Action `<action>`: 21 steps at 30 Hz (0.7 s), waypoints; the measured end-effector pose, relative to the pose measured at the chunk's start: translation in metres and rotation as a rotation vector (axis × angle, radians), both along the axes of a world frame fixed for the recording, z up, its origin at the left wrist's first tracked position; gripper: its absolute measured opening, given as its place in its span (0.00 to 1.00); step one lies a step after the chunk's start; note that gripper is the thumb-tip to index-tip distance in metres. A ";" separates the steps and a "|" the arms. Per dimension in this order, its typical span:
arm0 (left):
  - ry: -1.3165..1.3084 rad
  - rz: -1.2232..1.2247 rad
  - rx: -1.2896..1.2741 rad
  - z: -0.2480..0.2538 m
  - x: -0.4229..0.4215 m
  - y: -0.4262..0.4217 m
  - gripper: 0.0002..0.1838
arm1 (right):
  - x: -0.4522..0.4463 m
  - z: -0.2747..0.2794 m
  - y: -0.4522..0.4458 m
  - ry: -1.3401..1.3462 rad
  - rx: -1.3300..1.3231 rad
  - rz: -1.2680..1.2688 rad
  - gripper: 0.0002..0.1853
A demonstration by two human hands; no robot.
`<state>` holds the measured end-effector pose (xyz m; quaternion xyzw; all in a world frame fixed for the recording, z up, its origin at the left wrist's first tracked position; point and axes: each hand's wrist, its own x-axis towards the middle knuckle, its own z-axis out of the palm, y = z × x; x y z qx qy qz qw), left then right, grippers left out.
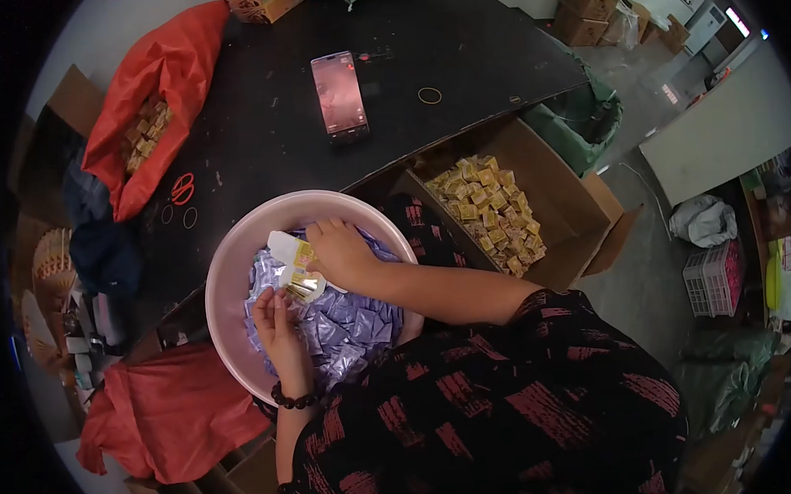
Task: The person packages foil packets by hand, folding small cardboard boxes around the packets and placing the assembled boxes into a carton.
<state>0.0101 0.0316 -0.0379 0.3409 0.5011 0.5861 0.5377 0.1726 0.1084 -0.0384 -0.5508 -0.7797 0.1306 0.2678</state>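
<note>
A wide pink basin (225, 283) sits in front of the person, filled with small purple sachets (350, 329). Above those sachets, within the basin's rim, is a small white-and-yellow box (302, 254) with a white flap standing out at its upper end. The right hand (343, 253) reaches in over the basin's right side and has its fingers bent around the small box, pinching it. The left hand (281, 329) comes in over the basin's near left edge, thumb and fingertips close together at the lower end of the small box; whether they pinch it, I cannot tell. A dark beaded bracelet (294, 399) circles the left wrist at the basin's near rim.

Beyond the basin spreads a black table (260, 121), with a phone (340, 92) lying screen up on it, beyond the basin's far rim, and 1 rubber band (429, 95) right of the phone. Orange-handled scissors (182, 189) lie to the basin's upper left, near 2 more bands. Farther that way, an open red bag (167, 68) shows small yellow packs inside. Right of the basin, an open carton (568, 202) holds a heap of yellow cube-shaped packs (490, 209).
</note>
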 end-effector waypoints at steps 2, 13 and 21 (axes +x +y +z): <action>0.134 0.111 0.025 0.002 0.010 0.000 0.19 | -0.003 0.000 -0.001 0.411 -0.200 -0.017 0.17; -0.195 -0.117 0.088 0.006 0.018 -0.011 0.21 | -0.013 0.029 -0.053 0.725 -0.261 0.276 0.26; 0.085 -0.065 0.214 0.029 0.017 -0.006 0.27 | 0.012 0.039 -0.035 1.012 -0.460 0.403 0.25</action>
